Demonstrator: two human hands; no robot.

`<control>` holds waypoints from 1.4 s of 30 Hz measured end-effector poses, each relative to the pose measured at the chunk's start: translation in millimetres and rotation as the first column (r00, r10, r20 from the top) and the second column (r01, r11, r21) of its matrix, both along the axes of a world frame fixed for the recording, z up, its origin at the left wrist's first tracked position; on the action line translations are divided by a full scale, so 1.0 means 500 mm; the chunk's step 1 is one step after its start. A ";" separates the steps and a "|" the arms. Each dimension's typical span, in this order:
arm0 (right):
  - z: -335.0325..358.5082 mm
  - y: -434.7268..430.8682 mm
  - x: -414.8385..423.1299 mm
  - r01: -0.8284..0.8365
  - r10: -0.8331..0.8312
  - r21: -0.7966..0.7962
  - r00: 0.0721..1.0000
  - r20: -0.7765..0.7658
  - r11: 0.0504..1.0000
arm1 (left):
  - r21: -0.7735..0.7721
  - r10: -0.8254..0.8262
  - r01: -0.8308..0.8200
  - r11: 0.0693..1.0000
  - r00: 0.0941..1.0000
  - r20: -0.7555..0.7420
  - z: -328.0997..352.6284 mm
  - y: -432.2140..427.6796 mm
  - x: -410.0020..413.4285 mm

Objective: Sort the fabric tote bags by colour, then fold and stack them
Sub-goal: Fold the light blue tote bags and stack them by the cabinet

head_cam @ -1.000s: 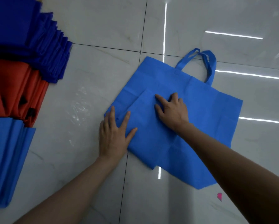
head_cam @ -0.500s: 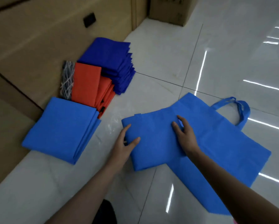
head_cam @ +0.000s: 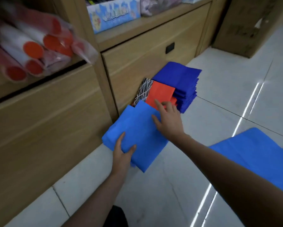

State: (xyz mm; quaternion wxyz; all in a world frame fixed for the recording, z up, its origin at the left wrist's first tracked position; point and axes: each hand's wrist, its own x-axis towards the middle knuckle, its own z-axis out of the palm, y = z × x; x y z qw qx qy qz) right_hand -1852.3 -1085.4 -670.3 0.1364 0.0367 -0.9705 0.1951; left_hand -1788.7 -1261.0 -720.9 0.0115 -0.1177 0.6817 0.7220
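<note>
A folded light blue tote bag (head_cam: 142, 135) lies on top of the light blue stack (head_cam: 106, 140) by the wooden cabinet. My left hand (head_cam: 123, 153) grips its near edge, thumb on top. My right hand (head_cam: 168, 119) rests flat on the bag's far side with fingers spread. Behind it sit an orange stack (head_cam: 160, 92) and a taller dark blue stack (head_cam: 178, 76). An unfolded light blue bag (head_cam: 255, 153) lies spread on the floor at the right, partly hidden by my right forearm.
A wooden cabinet (head_cam: 55, 115) with drawers runs along the left. A black-and-white patterned piece (head_cam: 143, 90) leans against it behind the orange stack. Rolls with orange caps (head_cam: 32, 51) stick out from a shelf above. A cardboard box (head_cam: 245, 27) stands at the back right.
Both hands carried the folded light blue bag left, off the spread bag, onto the light blue stack by the cabinet. The view swung left and up.
</note>
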 end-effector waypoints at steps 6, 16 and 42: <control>-0.097 -0.070 0.022 -0.060 0.036 0.104 0.975 0.220 0.993 | -0.541 0.210 -0.097 0.835 0.966 0.150 -0.066 -0.032 -0.066; -0.166 -0.100 0.038 0.294 0.005 -0.527 0.870 0.493 0.797 | -0.999 -0.474 -0.023 0.032 0.880 -0.036 -0.136 -0.051 -0.016; -0.213 0.175 0.345 0.527 -0.468 -0.077 0.805 0.365 0.847 | -0.954 -0.780 0.295 -0.051 0.584 0.222 -0.060 0.177 0.022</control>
